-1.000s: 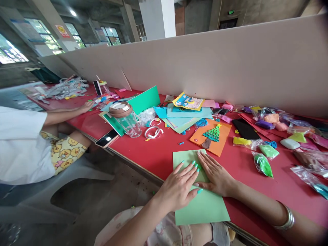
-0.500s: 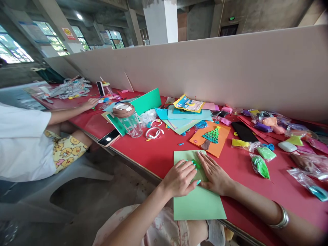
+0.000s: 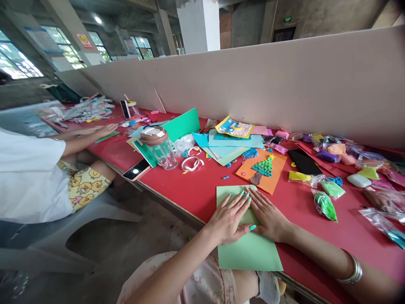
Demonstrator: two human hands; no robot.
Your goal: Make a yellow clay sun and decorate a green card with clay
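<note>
A light green sheet of paper (image 3: pixel 247 256) lies at the table's front edge, its near end reaching slightly past the edge. My left hand (image 3: pixel 230 218) rests flat on it with the fingers stretched out. Beside it, touching at the fingertips, my right hand (image 3: pixel 270 217) also lies flat, fingers together and straight. The bright green clay between them is almost fully covered by my left fingers. Just beyond the sheet is an orange card (image 3: pixel 275 177) bearing a clay tree (image 3: pixel 263 167) with a brown trunk.
On the red table (image 3: pixel 177 194) stand a brown-lidded cup (image 3: pixel 161 147) and a phone (image 3: pixel 136 169). Coloured papers (image 3: pixel 229 145) lie at the back. Bagged clay (image 3: pixel 325 205) and a black phone-like slab (image 3: pixel 303 162) are on the right. A person (image 3: pixel 28 173) sits at left.
My left hand has slid forward and right, flattening over the green clay, which is now mostly hidden. The neighbour's two hands are now together over a green sheet.
</note>
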